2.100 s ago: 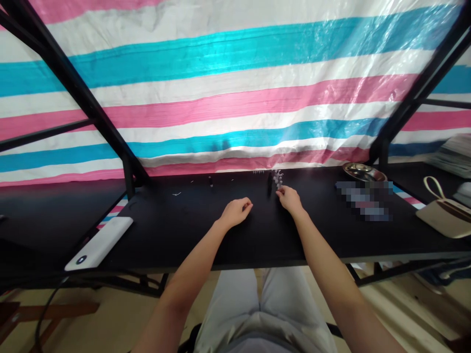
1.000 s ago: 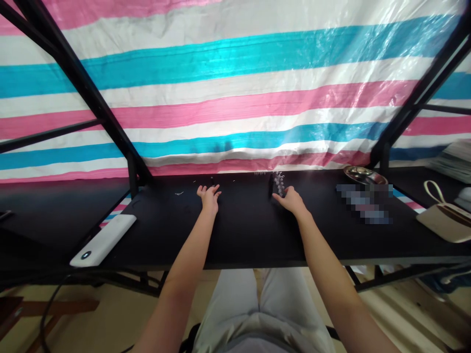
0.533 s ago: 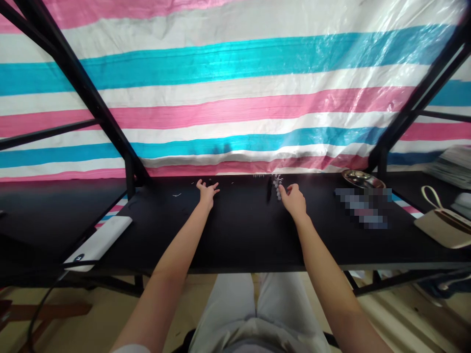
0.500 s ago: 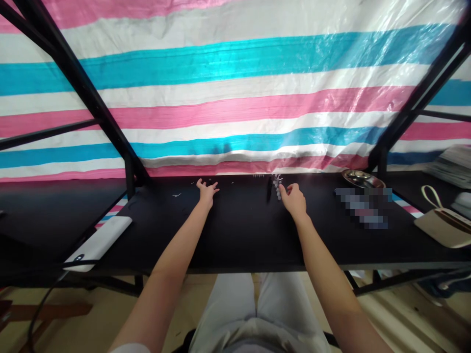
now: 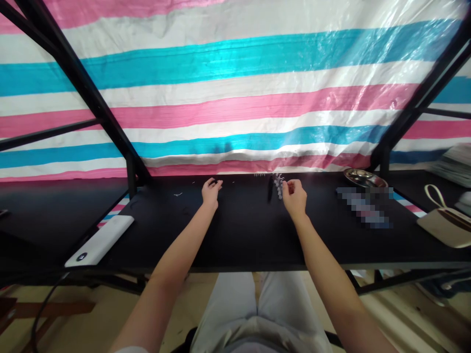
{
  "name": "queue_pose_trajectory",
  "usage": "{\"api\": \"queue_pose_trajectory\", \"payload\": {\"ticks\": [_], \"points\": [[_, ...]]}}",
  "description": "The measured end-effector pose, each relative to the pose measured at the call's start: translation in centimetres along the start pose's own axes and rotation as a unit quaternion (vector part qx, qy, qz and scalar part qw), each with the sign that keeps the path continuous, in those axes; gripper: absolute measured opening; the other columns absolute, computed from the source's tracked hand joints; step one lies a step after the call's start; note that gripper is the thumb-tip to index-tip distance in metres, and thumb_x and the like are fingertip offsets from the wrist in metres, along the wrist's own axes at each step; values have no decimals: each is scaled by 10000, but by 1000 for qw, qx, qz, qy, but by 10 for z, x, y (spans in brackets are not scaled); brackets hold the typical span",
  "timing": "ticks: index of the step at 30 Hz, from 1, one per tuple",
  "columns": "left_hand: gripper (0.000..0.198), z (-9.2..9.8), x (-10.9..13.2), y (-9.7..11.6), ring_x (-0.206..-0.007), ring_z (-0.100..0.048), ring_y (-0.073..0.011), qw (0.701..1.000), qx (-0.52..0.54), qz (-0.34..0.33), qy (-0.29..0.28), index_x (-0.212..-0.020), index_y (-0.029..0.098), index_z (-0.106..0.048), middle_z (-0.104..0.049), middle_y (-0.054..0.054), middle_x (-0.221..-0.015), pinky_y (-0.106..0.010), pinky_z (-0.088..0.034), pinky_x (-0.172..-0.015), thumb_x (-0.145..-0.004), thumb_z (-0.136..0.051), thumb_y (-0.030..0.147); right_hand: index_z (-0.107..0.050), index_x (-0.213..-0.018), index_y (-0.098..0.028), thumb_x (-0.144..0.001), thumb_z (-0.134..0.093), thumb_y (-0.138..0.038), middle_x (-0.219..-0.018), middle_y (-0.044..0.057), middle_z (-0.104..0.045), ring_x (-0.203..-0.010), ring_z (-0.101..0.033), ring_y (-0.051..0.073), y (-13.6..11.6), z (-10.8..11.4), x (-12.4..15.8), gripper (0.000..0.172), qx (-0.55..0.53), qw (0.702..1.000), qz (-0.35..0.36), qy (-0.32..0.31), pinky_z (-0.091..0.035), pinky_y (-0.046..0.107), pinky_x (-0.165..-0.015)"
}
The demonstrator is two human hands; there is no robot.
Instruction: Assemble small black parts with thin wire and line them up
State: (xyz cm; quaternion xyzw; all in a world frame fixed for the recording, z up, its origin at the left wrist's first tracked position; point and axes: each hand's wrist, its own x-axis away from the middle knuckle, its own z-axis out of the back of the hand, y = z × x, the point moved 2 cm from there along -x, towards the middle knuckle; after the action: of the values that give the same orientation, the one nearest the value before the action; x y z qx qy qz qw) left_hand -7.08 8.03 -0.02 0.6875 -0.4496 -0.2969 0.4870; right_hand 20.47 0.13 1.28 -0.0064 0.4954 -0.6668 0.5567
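Note:
Both my arms reach out over a black table (image 5: 243, 235). My left hand (image 5: 211, 191) is far out near the back edge, its fingers curled around a small dark object (image 5: 212, 182) that I cannot name. My right hand (image 5: 294, 196) is closed in a pinch beside a small cluster of clear, shiny pieces (image 5: 278, 183) and a thin dark upright thing (image 5: 270, 189). What its fingertips pinch is too small to name.
A white power bank (image 5: 99, 240) lies at the table's left front with a cable hanging off. A metal dish (image 5: 363, 177) and a beige pouch (image 5: 443, 223) sit to the right. Black frame posts (image 5: 130, 179) stand before a striped tarp. Tiny white scraps (image 5: 177, 194) lie at the back left.
My left hand went from a loose fist near the middle forward to the back edge, spread flat, and has now curled shut there. My right hand stayed by the clear pieces and closed into a pinch.

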Motion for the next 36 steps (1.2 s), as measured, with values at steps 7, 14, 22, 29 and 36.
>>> {"api": "queue_pose_trajectory", "payload": {"ticks": [7,14,22,29,36], "points": [[226,-21,54,-11,-759,-647,-136,984,76,47,-156,-826,102,-579,-663,-83,-858,-267,-481,-747,-664,-712,186,-545,-833,-191,-863,-419,-407,-672,13,-561,-548,-500,112,-24,-18,24,252,-119,975,162,-99,-416,233,-576],[267,-19,77,-20,-627,-598,-74,967,46,73,-238,-825,122,-646,-618,-3,-742,-237,-466,-705,-603,-755,221,-530,-1078,-204,-870,-421,-406,-845,31,-610,-592,-521,118,-32,-35,37,310,-119,941,181,-260,-431,257,-615],[311,-23,95,-14,-670,-627,-115,941,0,66,-333,-870,127,-645,-639,-16,-718,-293,-485,-767,-622,-745,286,-520,-790,-188,-911,-323,-424,-641,-13,-503,-584,-471,115,-33,-35,36,330,-175,934,158,-269,-375,235,-591],[356,-23,94,-11,-592,-628,-131,935,-89,-6,-343,-901,107,-613,-686,-62,-751,-303,-500,-682,-650,-715,338,-498,-747,-188,-904,-350,-416,-594,-32,-438,-528,-405,98,-31,-34,35,314,-195,937,162,-240,-328,223,-539],[345,-22,91,-10,-535,-634,-138,931,-121,-26,-343,-878,123,-547,-698,-79,-767,-248,-465,-558,-690,-666,386,-511,-763,-187,-903,-341,-427,-618,-21,-453,-536,-405,102,-35,-33,36,325,-217,931,174,-237,-334,227,-537]]}}
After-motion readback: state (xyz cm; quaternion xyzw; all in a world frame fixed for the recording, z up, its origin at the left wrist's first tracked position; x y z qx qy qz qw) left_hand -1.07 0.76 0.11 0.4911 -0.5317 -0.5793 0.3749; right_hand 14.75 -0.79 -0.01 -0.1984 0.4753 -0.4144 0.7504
